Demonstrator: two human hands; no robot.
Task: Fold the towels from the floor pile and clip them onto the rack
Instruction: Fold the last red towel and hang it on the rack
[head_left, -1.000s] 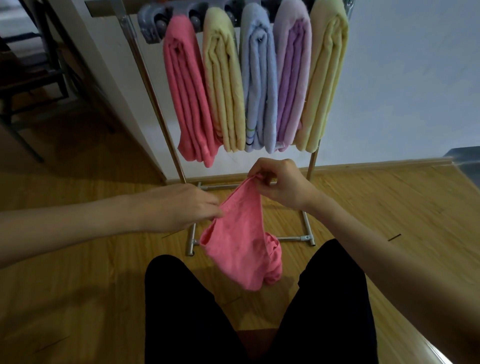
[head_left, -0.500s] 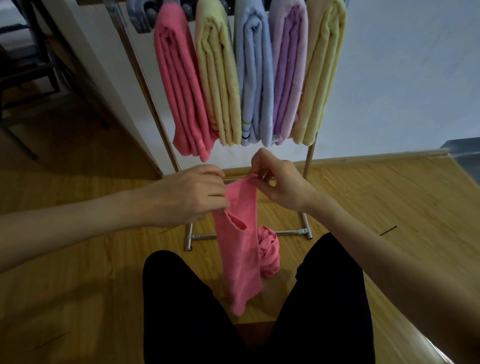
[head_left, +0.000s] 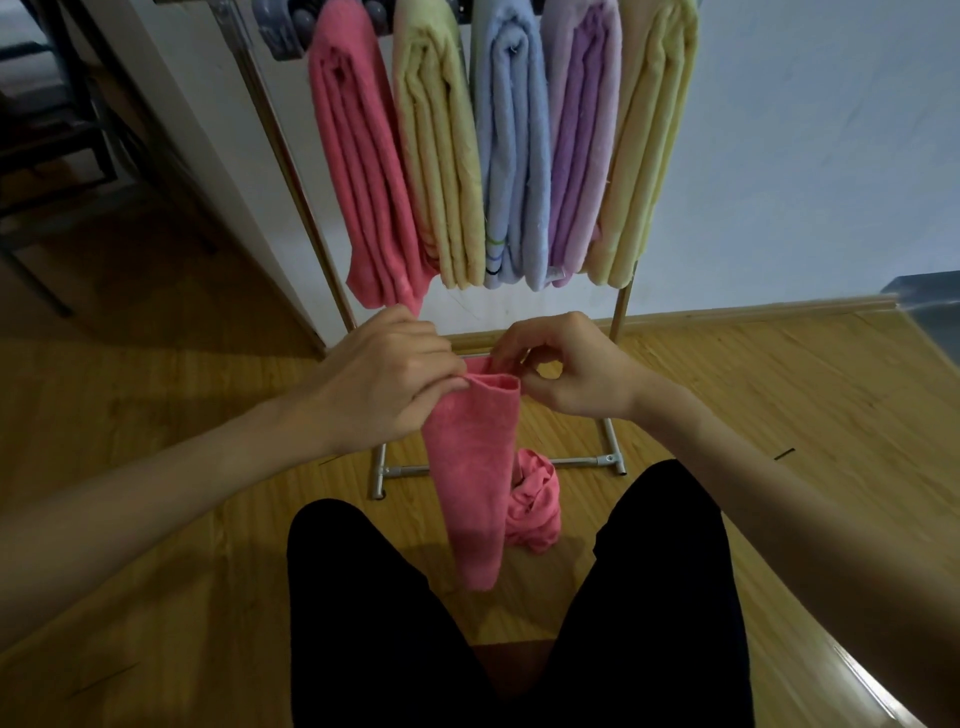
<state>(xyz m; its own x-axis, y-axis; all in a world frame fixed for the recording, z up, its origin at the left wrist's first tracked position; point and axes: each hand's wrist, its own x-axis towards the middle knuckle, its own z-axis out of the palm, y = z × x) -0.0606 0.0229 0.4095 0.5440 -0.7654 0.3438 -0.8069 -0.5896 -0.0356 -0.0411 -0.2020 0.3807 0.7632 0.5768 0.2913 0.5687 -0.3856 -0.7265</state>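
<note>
Head view — towel below grip

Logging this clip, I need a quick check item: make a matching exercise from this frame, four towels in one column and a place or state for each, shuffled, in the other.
Column one:
1. pink towel in the hands
2. crumpled pink towel
3. blue towel
4. purple towel

Column two:
A. hangs in the middle of the rack's row
B. lies on the wooden floor by the rack's base
C. hangs second from the right end of the row
D. pinched at its top edge by the left hand and right hand

Pairs: 1-D, 2-B, 3-A, 4-C
</note>
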